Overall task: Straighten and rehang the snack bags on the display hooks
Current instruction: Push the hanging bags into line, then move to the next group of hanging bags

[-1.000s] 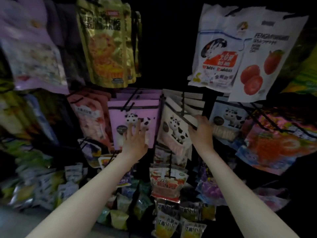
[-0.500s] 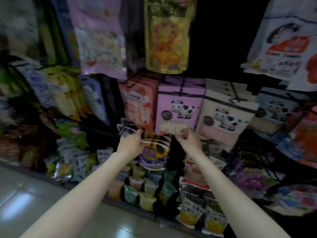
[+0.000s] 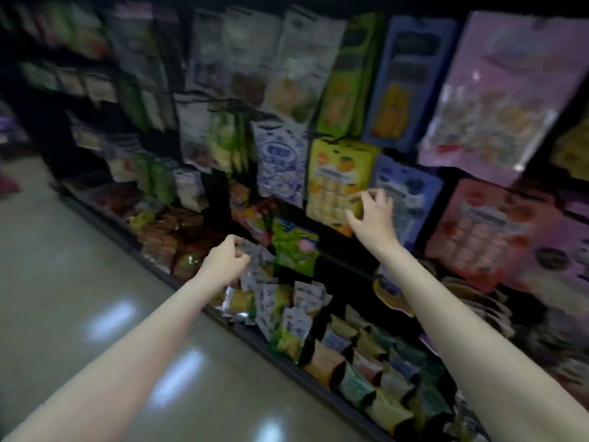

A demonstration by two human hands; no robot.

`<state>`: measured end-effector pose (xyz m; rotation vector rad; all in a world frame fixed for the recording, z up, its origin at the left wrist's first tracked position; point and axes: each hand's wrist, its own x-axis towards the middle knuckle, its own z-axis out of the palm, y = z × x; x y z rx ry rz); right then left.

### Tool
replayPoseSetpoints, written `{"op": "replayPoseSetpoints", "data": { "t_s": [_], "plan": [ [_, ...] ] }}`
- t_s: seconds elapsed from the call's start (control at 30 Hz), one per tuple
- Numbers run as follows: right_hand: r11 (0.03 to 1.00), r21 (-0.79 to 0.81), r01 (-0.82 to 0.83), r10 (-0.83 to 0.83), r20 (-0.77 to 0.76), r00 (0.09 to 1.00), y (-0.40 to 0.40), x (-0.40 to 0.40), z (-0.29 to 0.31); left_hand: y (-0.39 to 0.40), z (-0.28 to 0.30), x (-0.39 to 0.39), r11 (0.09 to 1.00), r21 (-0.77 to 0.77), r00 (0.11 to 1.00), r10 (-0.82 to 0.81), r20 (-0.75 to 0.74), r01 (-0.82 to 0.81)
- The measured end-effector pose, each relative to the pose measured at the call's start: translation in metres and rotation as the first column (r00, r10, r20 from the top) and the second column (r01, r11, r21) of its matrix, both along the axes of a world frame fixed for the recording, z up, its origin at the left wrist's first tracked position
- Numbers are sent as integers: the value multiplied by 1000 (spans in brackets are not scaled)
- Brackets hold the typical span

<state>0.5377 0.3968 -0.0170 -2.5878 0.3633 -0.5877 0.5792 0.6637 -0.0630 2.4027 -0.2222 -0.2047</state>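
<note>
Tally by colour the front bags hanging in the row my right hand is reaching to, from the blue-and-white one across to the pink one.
Blue-and-white bag: 1
Yellow bag: 1
Blue bag: 1
Pink bag: 1
Total: 4

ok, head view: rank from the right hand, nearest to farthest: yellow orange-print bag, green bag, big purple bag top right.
1. Yellow orange-print bag: directly at the right hand, fingers over its lower right corner.
2. Green bag: lower left, between the hands.
3. Big purple bag: upper right, top row.
</note>
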Motion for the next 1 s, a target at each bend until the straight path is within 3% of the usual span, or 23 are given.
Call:
{"op": "replayPoseSetpoints", "data": {
  "t_s": [0.2,0.3,0.43,0.57,0.7,0.77,0.83,1.0],
  "plan": [
    [990,10,-142,142,-131,981,89,120,12,103,14,88,968,-161,976,206,72,-193],
    [979,39,-198,201,-108,974,125,193,10,143,12,140,959,-208,971,218,100,-194],
    [955,152,-253,269,-98,958,175,301,8,190,6,226,976,-144,982,177,71,-165],
    [972,72,-225,226,4,974,230,403,9,230,1,313,992,-58,992,118,53,-115],
    [959,2,-284,284,23,958,296,480,9,268,11,386,990,-70,991,124,51,-121],
    [975,-37,-218,219,22,976,314,518,10,288,17,425,993,-65,993,103,64,-99],
    [993,25,-118,118,-11,993,320,550,6,304,21,465,996,-59,994,74,82,-69],
    [997,65,40,-34,-103,994,323,604,1,339,26,556,992,-43,986,-112,122,118]
  ]
}}
